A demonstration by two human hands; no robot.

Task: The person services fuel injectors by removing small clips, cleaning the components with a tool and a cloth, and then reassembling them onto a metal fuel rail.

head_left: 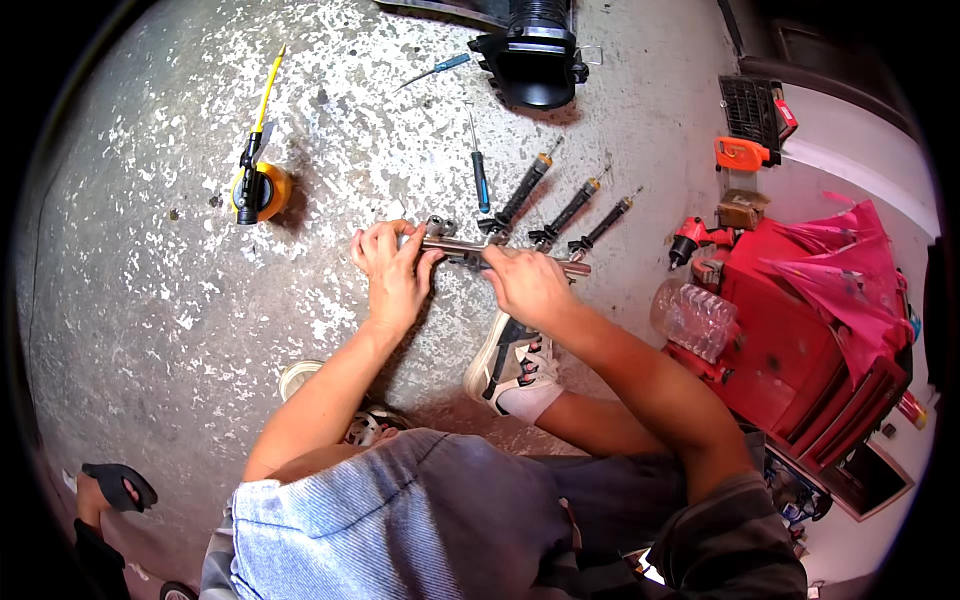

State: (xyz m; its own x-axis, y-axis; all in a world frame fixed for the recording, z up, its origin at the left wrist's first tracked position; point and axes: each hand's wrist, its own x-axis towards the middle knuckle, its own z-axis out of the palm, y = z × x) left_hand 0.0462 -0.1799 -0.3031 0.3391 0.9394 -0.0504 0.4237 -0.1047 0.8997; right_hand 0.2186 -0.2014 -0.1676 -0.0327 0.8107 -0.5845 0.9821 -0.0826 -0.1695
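A shiny metal rail [462, 247] with small fittings along it lies crosswise just above the floor, in both my hands. My left hand [393, 275] is closed round its left end, thumb and fingers pinching it. Toward the other end, my right hand [530, 286] grips it from above, fingers curled and partly hidden. Beyond the rail, three slim black cylindrical parts [570, 214] with orange bands and thin tips lie slanted side by side. A blue-handled screwdriver [481, 182] rests left of them, its shaft pointing away from me.
Farther off lie a second screwdriver [452, 63] and a black housing with ribbed hose [535, 75]. A yellow-orange spray bottle [275, 190] stands left. Right are a red tool cabinet [765, 340], clear bottle [692, 318] and red-black power tool [695, 240]. Another person's sandalled foot [122, 487] shows lower left.
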